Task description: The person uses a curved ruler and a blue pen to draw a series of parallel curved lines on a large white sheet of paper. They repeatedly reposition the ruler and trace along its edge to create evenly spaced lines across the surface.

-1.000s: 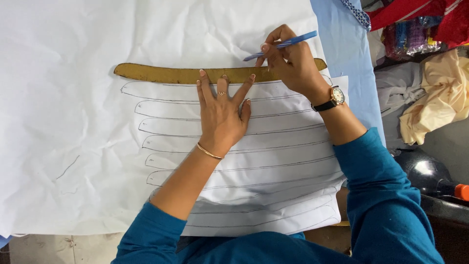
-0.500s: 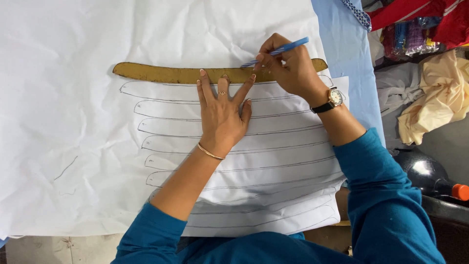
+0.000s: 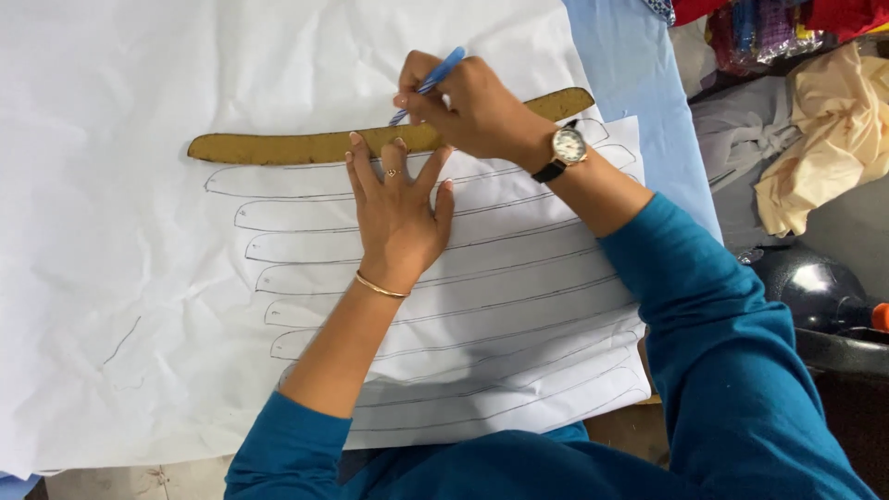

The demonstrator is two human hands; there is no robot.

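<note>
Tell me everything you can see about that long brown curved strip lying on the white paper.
The strip is long, narrow, gently curved and mustard-brown, looking like stiff card. It lies flat across the white paper, above a stack of similar pencilled outlines. Its left end is rounded; its right end reaches towards the paper's edge. The left hand presses fingertips on its lower edge, and the right hand covers its middle, holding a blue pen at its upper edge.

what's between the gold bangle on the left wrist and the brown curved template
The left hand itself, flat on white paper with traced outlines, fingertips touching the template; head view.
</note>
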